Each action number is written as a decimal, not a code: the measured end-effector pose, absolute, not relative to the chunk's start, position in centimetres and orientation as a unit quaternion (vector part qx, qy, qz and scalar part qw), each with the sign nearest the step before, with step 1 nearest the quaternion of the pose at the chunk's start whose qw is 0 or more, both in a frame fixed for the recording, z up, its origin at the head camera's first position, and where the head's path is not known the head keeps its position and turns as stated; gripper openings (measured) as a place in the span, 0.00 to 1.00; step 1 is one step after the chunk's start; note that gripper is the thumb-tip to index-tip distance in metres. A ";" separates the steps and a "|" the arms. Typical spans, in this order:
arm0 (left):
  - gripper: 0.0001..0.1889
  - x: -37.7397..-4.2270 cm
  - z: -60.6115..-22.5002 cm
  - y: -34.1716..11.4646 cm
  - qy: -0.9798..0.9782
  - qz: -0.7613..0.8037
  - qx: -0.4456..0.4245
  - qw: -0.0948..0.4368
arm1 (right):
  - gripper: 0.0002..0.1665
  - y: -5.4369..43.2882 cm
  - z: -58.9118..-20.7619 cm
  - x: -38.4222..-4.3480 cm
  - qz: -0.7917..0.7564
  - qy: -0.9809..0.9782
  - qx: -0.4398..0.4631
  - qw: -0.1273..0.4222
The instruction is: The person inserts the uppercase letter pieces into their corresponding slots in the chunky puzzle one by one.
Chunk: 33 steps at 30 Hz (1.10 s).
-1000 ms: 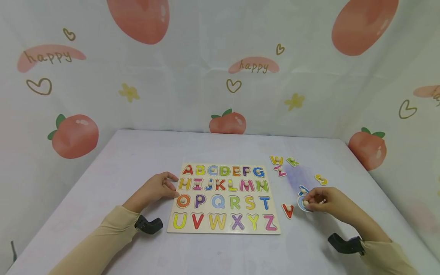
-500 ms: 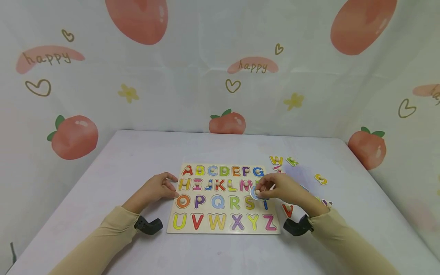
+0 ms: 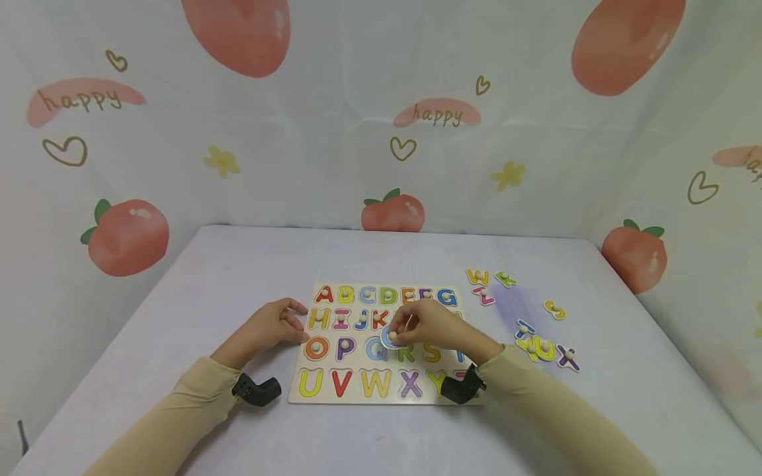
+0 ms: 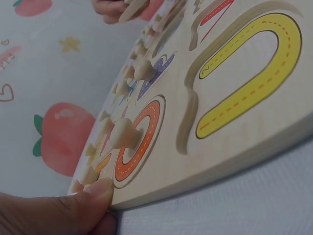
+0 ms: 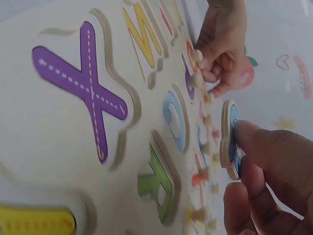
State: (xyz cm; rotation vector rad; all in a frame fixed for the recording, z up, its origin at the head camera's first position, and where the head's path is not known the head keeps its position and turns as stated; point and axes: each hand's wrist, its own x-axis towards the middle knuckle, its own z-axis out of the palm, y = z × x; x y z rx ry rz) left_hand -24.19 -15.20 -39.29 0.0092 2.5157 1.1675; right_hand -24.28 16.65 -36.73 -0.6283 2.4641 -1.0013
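A wooden alphabet puzzle board [image 3: 387,399] lies flat, pegged letters filling its upper rows and the O [image 4: 143,142] and P places. My left hand [image 3: 278,322] holds the board's left edge, with the thumb on top beside the O. My right hand [image 3: 425,327] pinches the blue letter Q piece [image 5: 232,142] by its peg. It hovers over the board between the printed blue Q recess [image 5: 173,120] and the green R recess [image 5: 159,183]. The right hand and forearm hide part of the second row and the right side of the board.
Loose pegged letters lie right of the board: a yellow W [image 3: 478,277], a green letter [image 3: 505,279], a pink Z [image 3: 483,295], a yellow S [image 3: 555,309], a blue T [image 3: 524,328], a yellow U [image 3: 544,348] and a purple X [image 3: 568,357]. A printed curtain stands behind the table.
My right hand has carried the blue Q piece leftward from the loose letters to over the board's middle. My left hand stays at the board's left edge.
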 end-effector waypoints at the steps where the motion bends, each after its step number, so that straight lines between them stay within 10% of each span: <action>1: 0.29 -24.2 -39.3 -15.2 0.892 0.413 0.003 0.184 | 0.05 16.3 -36.9 -24.3 -0.361 0.881 -0.225 0.207; 33: 0.28 -24.3 -39.6 -15.5 0.880 0.436 0.012 0.187 | 0.05 13.4 -38.4 -24.1 -0.348 0.883 -0.217 0.229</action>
